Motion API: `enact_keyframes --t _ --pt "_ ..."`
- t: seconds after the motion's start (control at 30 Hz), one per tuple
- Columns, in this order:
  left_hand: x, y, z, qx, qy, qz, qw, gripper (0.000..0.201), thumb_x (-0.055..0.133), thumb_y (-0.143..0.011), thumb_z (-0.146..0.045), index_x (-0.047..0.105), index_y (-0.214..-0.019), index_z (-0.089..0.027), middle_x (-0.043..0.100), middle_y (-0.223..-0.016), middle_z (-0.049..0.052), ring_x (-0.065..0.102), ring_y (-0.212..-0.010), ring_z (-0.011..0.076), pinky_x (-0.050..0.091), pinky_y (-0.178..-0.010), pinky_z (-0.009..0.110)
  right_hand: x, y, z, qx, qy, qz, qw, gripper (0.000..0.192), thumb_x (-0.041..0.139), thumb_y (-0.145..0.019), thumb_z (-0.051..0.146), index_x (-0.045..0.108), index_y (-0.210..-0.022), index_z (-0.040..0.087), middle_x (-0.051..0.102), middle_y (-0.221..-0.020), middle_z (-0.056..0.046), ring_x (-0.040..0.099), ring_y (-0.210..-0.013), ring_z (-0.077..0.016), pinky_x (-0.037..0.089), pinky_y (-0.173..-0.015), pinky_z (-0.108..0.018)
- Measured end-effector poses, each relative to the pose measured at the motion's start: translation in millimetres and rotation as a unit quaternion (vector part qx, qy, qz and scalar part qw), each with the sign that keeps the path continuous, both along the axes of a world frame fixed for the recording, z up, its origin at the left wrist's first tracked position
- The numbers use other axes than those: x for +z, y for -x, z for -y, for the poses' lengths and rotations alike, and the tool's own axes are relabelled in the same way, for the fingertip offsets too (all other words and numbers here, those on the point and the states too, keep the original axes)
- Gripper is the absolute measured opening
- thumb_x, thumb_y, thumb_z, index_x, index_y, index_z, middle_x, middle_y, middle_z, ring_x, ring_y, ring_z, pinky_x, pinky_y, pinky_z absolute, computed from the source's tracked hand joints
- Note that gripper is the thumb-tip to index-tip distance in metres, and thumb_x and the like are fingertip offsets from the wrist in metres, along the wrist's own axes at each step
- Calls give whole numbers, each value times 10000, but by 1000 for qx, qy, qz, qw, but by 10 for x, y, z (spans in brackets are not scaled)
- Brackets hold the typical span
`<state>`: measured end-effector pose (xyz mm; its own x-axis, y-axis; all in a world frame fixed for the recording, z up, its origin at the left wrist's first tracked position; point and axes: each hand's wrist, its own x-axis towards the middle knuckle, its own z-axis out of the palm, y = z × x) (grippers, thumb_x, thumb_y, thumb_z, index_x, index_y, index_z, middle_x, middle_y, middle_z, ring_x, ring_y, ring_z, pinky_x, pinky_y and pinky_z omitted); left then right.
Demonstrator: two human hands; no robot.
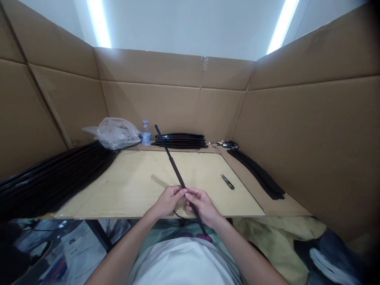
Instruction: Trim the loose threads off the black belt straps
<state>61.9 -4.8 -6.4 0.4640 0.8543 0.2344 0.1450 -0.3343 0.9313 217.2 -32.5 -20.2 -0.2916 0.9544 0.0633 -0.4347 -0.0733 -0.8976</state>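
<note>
Head view: I note left hand (168, 199) and right hand (202, 205) both pinching black strip (175, 168) mid-length; snips (227, 181) untouched, stacks (181, 141) waiting.

bottle (145, 133) label illegible, no readable txt

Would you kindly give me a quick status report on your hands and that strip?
Left hand and right hand both pinching long thin black strip, angled up over the table. Small snips lying clear, right.

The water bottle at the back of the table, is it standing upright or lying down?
Upright. The water bottle stands on its base beside the plastic bag, with its cap on top, pointing up.
</note>
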Motion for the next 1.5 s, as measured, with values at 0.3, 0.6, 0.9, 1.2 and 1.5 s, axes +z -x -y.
enact_keyframes --t 0.3,0.6,0.9,1.2,1.5 --pt "45 -47 -123 -14 2 25 1000 362 474 -865 -436 645 -834 -118 665 -787 48 575 -731 172 432 -691 261 74 -8 -109 -22 -30 24 999 284 748 -704 315 676 -917 142 552 -646 22 448 -489 -56 390 -461 -186" --pt "360 -116 -734 -64 34 64 995 373 518 -838 -465 593 -718 -120 584 -554 9 430 -460 82 291 -462 212 356 -40 -715 -49 -59 39 996 378 787 -644 306 579 -921 155 608 -634 26 552 -489 -82 426 -438 -179" --pt "220 -172 -1170 -32 36 112 993 405 531 -804 -508 541 -660 -130 570 -569 13 379 -410 60 239 -443 221 335 -78 -1259 -24 -88 42 995 376 719 -702 404 436 -852 208 629 -597 31 509 -411 -76 312 -337 -142" --pt "22 -99 -1225 21 42 121 992 420 548 -784 -539 565 -672 -135 425 -449 -53 227 -370 50 137 -422 235 254 -81 -1277 -18 -97 58 993 325 671 -725 457 528 -824 183 610 -616 14 489 -421 -79 325 -340 -171" --pt "40 -73 -1174 19 50 126 991 428 597 -737 -560 531 -687 -140 312 -443 -92 201 -381 43 118 -420 223 216 -54 -1272 -25 -93 109 989 379 770 -640 356 676 -925 124 629 -623 8 481 -463 -63 368 -425 -185"
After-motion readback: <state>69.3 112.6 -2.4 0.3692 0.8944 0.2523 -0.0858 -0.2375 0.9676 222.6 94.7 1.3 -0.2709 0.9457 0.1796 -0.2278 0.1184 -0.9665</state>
